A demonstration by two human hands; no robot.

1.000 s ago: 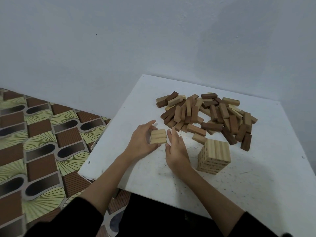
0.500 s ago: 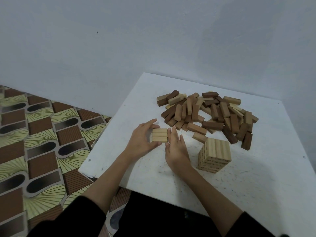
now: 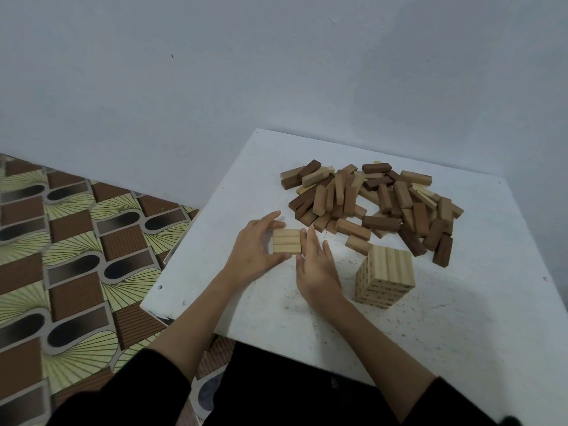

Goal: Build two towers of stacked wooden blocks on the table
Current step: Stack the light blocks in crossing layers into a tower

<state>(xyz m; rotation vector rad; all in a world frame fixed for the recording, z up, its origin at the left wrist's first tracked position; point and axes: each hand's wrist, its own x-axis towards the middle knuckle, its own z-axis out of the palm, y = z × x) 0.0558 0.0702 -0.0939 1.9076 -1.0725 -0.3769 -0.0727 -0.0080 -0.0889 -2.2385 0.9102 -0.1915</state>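
Three light wooden blocks (image 3: 286, 241) lie side by side as a flat square layer on the white table (image 3: 430, 327), near its left edge. My left hand (image 3: 252, 250) holds this layer from the left, fingers along its far side and thumb at its near side. The straight fingers of my right hand (image 3: 316, 265) press against the blocks' right ends. A short tower of light blocks (image 3: 385, 275), several layers high, stands to the right of my right hand. Behind both lies a loose pile of light and dark blocks (image 3: 378, 201).
The table stands in a corner against a pale wall (image 3: 276, 72). Its left edge drops to a patterned floor (image 3: 61, 241). A single light block (image 3: 358, 244) lies between the pile and the tower. Bare tabletop lies in front of and right of the tower.
The three blocks, slightly staggered a second ago, now sit squared into an even layer between my hands. Both hands stayed around them; the tower and pile did not move.
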